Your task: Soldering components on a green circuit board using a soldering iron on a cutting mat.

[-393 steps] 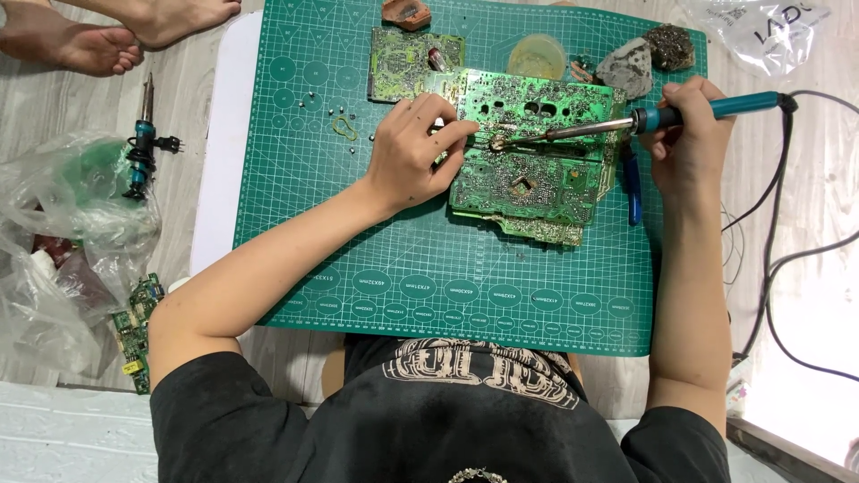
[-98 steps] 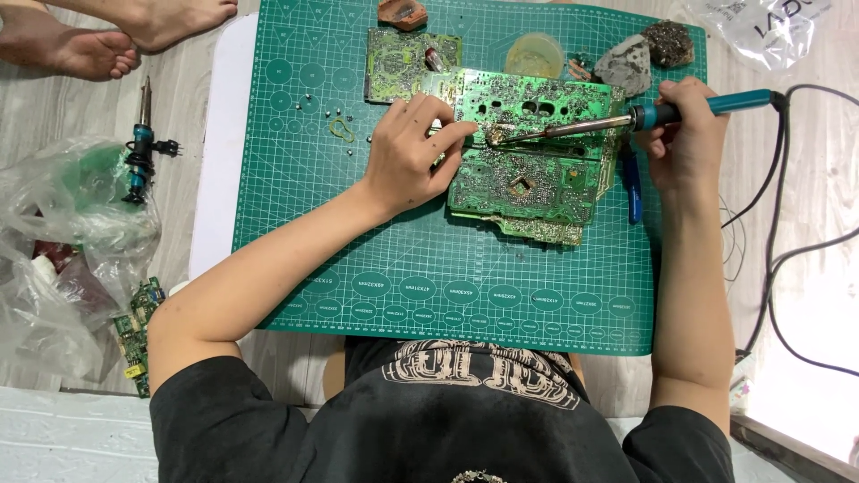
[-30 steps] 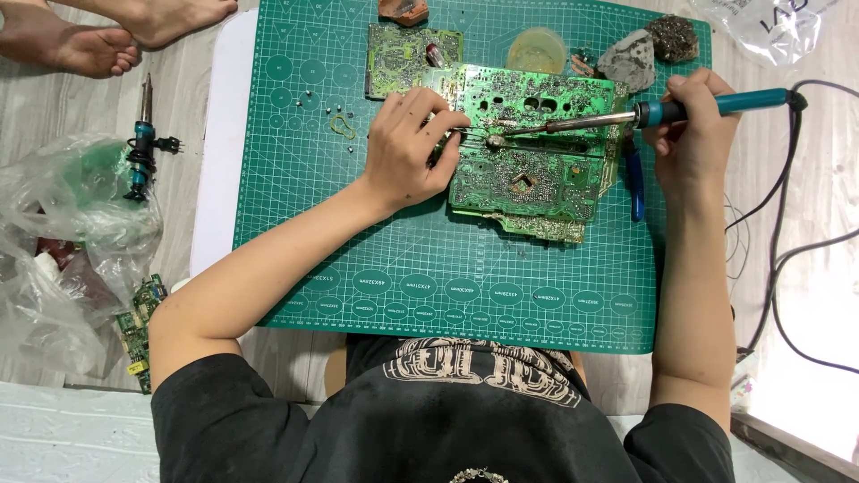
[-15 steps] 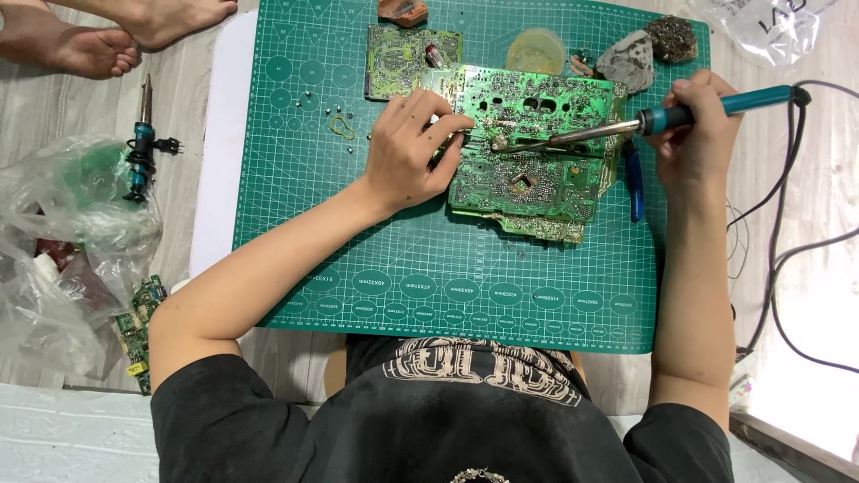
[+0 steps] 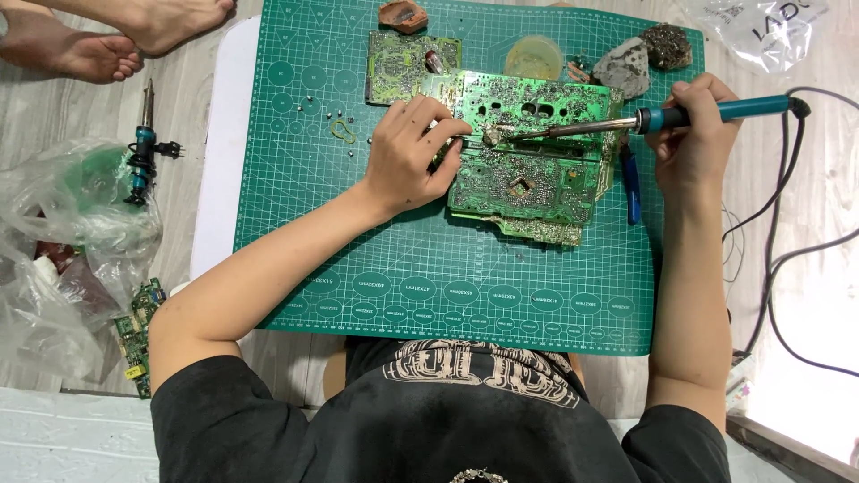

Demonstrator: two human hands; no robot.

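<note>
Green circuit board, solder-speckled, flat on mat.

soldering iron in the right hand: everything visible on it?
The soldering iron has a teal-blue handle, a dark collar and a thin metal shaft. It lies almost level, tip pointing left, over the large green circuit board, meeting it near the left hand fingertips. The right hand grips the handle. A dark cord leaves its rear end and runs off right.

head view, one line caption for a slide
Right hand holds a blue soldering iron to a green circuit board steadied by the left hand on a cutting mat.
</note>
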